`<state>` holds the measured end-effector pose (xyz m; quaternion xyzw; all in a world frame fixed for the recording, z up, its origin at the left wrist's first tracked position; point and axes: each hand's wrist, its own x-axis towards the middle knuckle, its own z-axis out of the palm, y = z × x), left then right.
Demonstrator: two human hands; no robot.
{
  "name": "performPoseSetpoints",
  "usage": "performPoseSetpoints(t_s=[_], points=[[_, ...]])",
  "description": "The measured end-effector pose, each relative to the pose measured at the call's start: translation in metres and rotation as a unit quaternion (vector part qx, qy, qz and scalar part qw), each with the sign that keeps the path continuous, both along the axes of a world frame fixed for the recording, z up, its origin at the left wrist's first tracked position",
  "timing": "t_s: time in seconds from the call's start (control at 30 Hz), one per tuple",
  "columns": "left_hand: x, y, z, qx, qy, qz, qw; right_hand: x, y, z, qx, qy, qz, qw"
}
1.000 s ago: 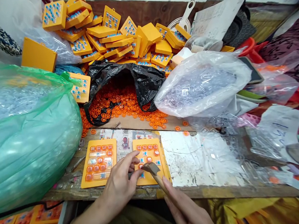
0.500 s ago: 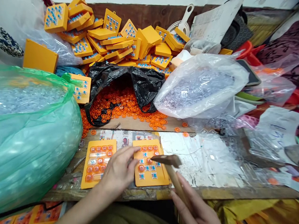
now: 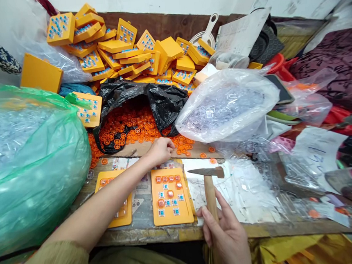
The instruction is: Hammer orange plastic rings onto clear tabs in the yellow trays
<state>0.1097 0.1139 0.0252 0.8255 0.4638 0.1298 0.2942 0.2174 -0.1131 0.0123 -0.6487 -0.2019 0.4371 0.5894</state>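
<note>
My left hand [image 3: 160,150] reaches forward to the loose orange caps [image 3: 181,144] spilled in front of the black bag [image 3: 161,100], its fingers curled down on them; whether a cap is in them is hidden. My right hand [image 3: 226,236] grips the wooden handle of a small hammer [image 3: 208,182], held upright with its metal head just right of an orange tray [image 3: 171,196]. That tray carries blue studs and some orange caps. A second orange tray [image 3: 115,195] lies to its left, partly under my left forearm.
A big green bag of clear parts [image 3: 27,161] fills the left. A clear bag of small parts [image 3: 227,107] lies right of the black bag. A heap of orange trays [image 3: 132,53] is stacked at the back wall. Plastic sheets and papers [image 3: 290,171] clutter the right.
My left hand left the tray and stretched forward to the loose orange caps. The hammer lifted off the tray and now stands upright to its right.
</note>
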Motion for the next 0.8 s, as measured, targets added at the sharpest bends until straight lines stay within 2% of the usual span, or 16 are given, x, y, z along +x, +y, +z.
performPoseSetpoints(t_s=[0.13, 0.23, 0.3, 0.4, 0.47, 0.57, 0.63, 0.73, 0.8], points=[[-0.005, 0.004, -0.003, 0.009, 0.011, 0.013, 1.000, 0.003, 0.001, -0.003, -0.018, 0.002, 0.029, 0.999], [-0.006, -0.005, -0.002, 0.023, 0.003, 0.010, 1.000, 0.004, 0.000, -0.002, -0.019, -0.002, 0.047, 0.999], [-0.012, -0.023, 0.003, 0.032, -0.013, -0.001, 0.999, 0.003, -0.005, -0.001, -0.027, -0.032, 0.039, 0.998], [-0.032, -0.068, 0.012, 0.039, -0.059, -0.021, 0.997, 0.007, -0.017, -0.002, -0.040, -0.115, 0.041, 0.992], [-0.048, -0.100, 0.015, 0.029, -0.109, -0.038, 0.993, 0.013, -0.026, -0.003, -0.016, -0.185, 0.079, 0.979], [-0.065, -0.134, 0.012, 0.026, -0.116, -0.043, 0.992, 0.020, -0.033, 0.000, 0.058, -0.271, 0.171, 0.945], [-0.068, -0.143, 0.006, 0.044, -0.117, -0.034, 0.992, 0.019, -0.034, 0.007, 0.098, -0.299, 0.210, 0.926], [-0.066, -0.147, -0.003, 0.070, -0.131, -0.014, 0.989, 0.013, -0.034, 0.018, 0.128, -0.319, 0.194, 0.919], [-0.064, -0.149, -0.008, 0.076, -0.141, 0.004, 0.987, 0.010, -0.034, 0.021, 0.130, -0.341, 0.223, 0.904]])
